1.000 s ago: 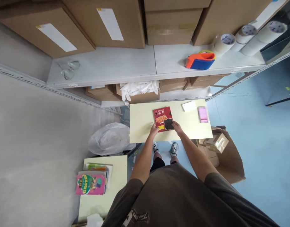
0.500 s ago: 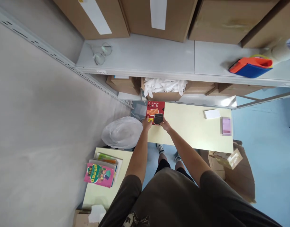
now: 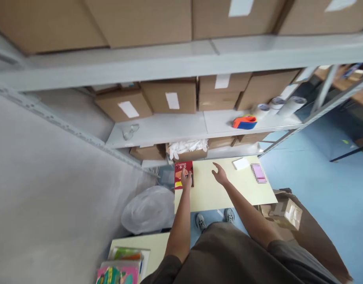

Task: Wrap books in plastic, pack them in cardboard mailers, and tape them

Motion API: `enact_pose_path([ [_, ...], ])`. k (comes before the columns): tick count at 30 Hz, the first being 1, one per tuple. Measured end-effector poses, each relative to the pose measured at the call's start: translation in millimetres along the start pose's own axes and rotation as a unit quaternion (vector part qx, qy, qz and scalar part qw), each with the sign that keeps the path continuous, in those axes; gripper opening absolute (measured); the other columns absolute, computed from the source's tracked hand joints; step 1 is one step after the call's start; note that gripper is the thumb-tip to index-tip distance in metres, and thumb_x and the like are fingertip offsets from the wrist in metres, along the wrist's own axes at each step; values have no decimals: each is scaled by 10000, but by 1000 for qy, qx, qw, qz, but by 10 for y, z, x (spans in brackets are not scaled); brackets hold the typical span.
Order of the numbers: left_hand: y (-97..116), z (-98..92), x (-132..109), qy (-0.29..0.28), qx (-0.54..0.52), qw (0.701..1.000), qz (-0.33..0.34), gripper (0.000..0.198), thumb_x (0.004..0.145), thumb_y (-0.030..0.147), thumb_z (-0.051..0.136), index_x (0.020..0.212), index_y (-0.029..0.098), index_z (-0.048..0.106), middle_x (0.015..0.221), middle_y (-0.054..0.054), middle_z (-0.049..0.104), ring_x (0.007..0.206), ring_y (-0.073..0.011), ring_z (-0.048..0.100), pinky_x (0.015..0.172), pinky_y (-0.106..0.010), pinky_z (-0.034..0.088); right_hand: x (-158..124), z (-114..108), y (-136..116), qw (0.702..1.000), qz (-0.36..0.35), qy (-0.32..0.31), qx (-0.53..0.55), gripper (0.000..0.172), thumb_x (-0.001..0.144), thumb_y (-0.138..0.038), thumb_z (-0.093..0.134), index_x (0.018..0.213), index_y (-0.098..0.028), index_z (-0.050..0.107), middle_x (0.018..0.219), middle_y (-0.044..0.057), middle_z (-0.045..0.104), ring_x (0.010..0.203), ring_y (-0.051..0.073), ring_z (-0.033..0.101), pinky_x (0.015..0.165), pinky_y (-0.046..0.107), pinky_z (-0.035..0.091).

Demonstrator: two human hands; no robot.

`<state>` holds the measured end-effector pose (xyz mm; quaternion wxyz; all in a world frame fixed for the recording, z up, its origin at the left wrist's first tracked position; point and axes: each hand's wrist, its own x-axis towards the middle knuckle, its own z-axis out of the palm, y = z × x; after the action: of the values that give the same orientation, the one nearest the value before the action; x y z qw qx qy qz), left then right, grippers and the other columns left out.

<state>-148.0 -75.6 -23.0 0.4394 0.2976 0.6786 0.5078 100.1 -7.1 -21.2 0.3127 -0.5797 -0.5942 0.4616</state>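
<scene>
The red book [image 3: 178, 165] lies at the left end of the pale yellow table [image 3: 205, 193], its cover up. My left hand [image 3: 186, 179] is over the book's lower right part, thumb and fingers apart; whether it touches the cover I cannot tell. To the right, my right hand [image 3: 219, 174] hovers above the table with fingers stretched out and nothing in them. A white box-like thing [image 3: 241, 163] and a blurred pink item [image 3: 259, 173] lie towards the table's right end.
Shelving with cardboard boxes [image 3: 169, 100] stands behind the table. White gloves [image 3: 187, 146] fill a box on the low shelf. At left are a plastic-wrapped bundle [image 3: 148, 209] and a stack of books [image 3: 119, 272]. An opened carton [image 3: 311, 236] stands at right.
Both hands have let go of the book's sides. My right hand has moved right, away from it, and my left hand now lies over the cover. The view has tilted up.
</scene>
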Motion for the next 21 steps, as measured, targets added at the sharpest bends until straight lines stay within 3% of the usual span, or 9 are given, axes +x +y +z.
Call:
enact_pose_path([
  [3, 312, 553, 23, 39, -13, 999, 18, 798, 922, 578, 767, 1609, 277, 496, 1603, -178, 576, 1506, -365, 527, 1185, -452, 459, 12, -620, -23, 998, -1, 48, 32, 573, 821, -377, 717, 1392, -328, 704, 1487, 94, 684, 1393, 359, 621, 1182, 596, 499],
  [9, 864, 1685, 67, -94, -57, 990, 93, 939, 883, 664, 787, 1670, 314, 413, 1711, -193, 447, 1523, -363, 528, 1191, -472, 470, 202, -1755, 113, 994, -38, 95, 45, 559, 865, -395, 690, 1420, -336, 707, 1500, 67, 693, 1439, 342, 596, 1222, 597, 458],
  [13, 1170, 2326, 60, -123, -66, 983, 121, 884, 924, 603, 788, 1676, 340, 407, 1749, -172, 400, 1530, -340, 528, 1237, -458, 442, 615, -2368, -17, 993, -77, 88, 0, 608, 907, -321, 624, 1514, -294, 652, 1554, 80, 658, 1459, 317, 593, 1216, 553, 486],
  [17, 1346, 2758, 53, -139, -73, 978, 135, 955, 922, 568, 812, 1716, 361, 324, 1731, -206, 418, 1500, -356, 561, 1230, -519, 444, 1194, -2870, -409, 979, -160, 95, -86, 666, 898, -208, 604, 1563, -256, 621, 1563, 95, 648, 1463, 301, 592, 1241, 499, 479],
  [21, 1407, 2870, 64, -118, -69, 975, 173, 984, 915, 591, 803, 1728, 335, 312, 1671, -227, 495, 1457, -355, 600, 1192, -529, 481, 1753, -3178, -923, 947, -227, 57, -219, 654, 936, -167, 589, 1588, -217, 602, 1583, 108, 631, 1476, 285, 571, 1283, 446, 429],
])
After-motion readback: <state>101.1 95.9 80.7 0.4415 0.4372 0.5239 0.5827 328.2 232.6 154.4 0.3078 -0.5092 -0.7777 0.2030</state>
